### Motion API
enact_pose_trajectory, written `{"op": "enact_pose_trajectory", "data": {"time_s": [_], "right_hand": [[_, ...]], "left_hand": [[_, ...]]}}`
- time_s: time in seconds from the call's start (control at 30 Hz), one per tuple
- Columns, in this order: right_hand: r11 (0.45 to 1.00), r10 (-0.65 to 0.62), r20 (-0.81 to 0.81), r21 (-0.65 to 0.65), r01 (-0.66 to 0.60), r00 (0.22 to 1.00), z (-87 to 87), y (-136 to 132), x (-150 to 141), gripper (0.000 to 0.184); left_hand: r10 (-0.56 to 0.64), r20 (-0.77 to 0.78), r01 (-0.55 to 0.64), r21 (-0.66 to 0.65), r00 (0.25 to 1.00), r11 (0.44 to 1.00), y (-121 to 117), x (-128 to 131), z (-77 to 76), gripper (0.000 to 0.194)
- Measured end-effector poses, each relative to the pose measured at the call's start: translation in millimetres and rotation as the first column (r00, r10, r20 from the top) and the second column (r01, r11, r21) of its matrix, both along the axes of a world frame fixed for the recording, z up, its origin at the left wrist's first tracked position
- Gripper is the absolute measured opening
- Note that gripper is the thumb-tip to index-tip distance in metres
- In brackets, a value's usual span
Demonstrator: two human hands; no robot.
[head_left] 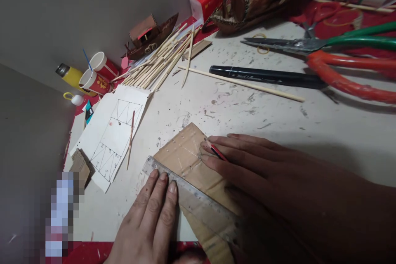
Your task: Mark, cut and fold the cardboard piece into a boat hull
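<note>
A piece of brown cardboard (198, 173) with faint markings lies at the table's near side. Across its lower-left edge runs a clear plastic ruler (198, 194). The stretched fingertips of my left hand (151, 214) press down on the ruler near its upper end. My right hand (260, 165) rests over the cardboard's right side, fingers extended, with a red and black pencil (216, 150) held between them. The pencil's tip points up and left, close to the cardboard's edge. Shadow hides the ruler's lower end and part of my right hand.
To the left lies a truss drawing (123, 126) with a thin stick (131, 140) on it. Behind are wooden sticks (161, 64), paper cups (89, 80) and a model boat (151, 35). A black marker (266, 76) and large scissors (318, 45) lie at the right.
</note>
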State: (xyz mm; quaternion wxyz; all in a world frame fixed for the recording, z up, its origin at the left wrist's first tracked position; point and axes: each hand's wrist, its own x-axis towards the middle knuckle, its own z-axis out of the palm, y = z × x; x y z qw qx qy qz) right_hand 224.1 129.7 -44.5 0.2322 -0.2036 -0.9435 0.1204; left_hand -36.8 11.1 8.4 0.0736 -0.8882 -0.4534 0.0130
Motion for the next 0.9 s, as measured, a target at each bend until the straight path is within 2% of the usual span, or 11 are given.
{"op": "enact_pose_trajectory", "data": {"time_s": [0.13, 0.43, 0.63, 0.9], "right_hand": [[1.0, 0.012, 0.014, -0.002, -0.011, 1.0, 2.3, -1, -1, 0.054], [0.999, -0.014, 0.006, -0.04, 0.014, 1.0, 7.8, -3, 0, 0.054], [0.998, 0.008, 0.065, -0.06, -0.004, 0.998, 10.6, -1, -1, 0.051], [0.995, 0.033, 0.068, -0.097, -0.026, 0.997, 20.3, 1, 0, 0.05]], "left_hand": [[0.031, 0.032, -0.031, -0.008, 0.999, 0.999, -2, -1, -4.1, 0.09], [-0.006, 0.047, 0.007, -0.02, 0.999, 1.0, 3, -6, -1.9, 0.093], [-0.043, 0.037, 0.043, -0.011, 0.998, 0.999, 5, -10, -2.3, 0.093], [-0.051, 0.057, 0.051, -0.003, 0.997, 0.999, 7, -9, -2.1, 0.09]]}}
